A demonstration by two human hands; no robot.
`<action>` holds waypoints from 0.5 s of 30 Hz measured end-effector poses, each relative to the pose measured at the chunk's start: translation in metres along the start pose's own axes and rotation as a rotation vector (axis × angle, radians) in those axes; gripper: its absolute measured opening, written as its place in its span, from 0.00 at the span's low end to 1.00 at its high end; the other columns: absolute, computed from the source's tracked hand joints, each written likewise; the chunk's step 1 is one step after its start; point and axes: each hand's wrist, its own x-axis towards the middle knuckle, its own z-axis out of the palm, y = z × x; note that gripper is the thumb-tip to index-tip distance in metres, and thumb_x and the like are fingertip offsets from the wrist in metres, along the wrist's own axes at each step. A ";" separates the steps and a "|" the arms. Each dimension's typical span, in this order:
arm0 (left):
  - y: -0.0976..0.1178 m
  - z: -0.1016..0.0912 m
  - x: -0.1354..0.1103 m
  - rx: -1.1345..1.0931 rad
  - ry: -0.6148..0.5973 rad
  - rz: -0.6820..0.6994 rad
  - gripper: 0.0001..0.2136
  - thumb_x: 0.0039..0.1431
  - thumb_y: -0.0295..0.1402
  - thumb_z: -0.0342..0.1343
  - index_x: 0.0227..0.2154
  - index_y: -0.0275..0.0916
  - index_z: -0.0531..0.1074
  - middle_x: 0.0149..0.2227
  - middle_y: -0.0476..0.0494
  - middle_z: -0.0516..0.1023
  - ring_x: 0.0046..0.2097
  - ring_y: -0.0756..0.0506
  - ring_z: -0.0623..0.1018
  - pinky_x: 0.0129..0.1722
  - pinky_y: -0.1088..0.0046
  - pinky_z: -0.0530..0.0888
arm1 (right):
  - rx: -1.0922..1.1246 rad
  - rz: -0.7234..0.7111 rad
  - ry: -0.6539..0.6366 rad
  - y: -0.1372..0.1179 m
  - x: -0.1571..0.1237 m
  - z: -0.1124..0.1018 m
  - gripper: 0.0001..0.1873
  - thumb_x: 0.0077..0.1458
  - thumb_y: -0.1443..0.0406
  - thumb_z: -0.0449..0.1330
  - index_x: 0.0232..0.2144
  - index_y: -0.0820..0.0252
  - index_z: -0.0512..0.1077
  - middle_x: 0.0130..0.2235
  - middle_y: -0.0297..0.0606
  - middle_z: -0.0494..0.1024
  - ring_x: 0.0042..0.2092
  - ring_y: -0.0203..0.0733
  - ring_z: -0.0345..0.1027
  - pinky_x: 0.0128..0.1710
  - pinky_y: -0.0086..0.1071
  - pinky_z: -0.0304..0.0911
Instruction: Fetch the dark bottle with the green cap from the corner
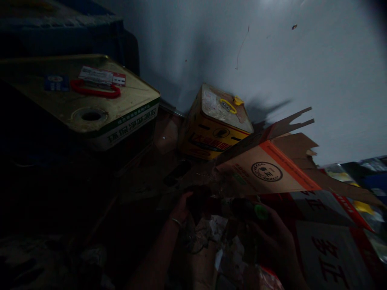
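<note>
A dark bottle (246,209) with a green cap (260,212) is gripped by the right hand (273,237), fingers wrapped round its cap end. Its long axis runs sideways, the far end pointed at the left hand (181,209). The left hand is closed on something dark (198,199), unclear what. A torn carton (272,169) sits just above both.

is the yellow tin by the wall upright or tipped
Tipped. The yellow tin leans over, its top face with the yellow handle slanting toward the camera.
</note>
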 end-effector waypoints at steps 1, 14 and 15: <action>0.002 0.001 -0.001 -0.004 -0.018 -0.003 0.12 0.56 0.40 0.56 0.35 0.35 0.74 0.37 0.43 0.80 0.39 0.46 0.79 0.44 0.64 0.74 | -0.008 -0.009 0.012 -0.002 0.000 -0.002 0.26 0.47 0.53 0.64 0.47 0.55 0.68 0.44 0.41 0.77 0.41 0.46 0.73 0.38 0.31 0.69; -0.020 0.051 -0.008 0.037 -0.081 0.199 0.23 0.43 0.31 0.64 0.45 0.37 0.71 0.44 0.39 0.79 0.45 0.41 0.78 0.47 0.63 0.75 | -0.080 -0.119 -0.012 -0.020 0.000 0.002 0.22 0.49 0.55 0.62 0.46 0.55 0.69 0.43 0.41 0.77 0.42 0.46 0.73 0.40 0.32 0.69; -0.022 0.051 -0.005 0.047 -0.057 0.217 0.22 0.43 0.30 0.64 0.45 0.37 0.71 0.44 0.40 0.79 0.45 0.41 0.78 0.47 0.63 0.75 | -0.083 -0.114 -0.012 -0.021 0.000 0.002 0.22 0.49 0.55 0.62 0.46 0.55 0.69 0.43 0.41 0.77 0.42 0.46 0.73 0.39 0.32 0.69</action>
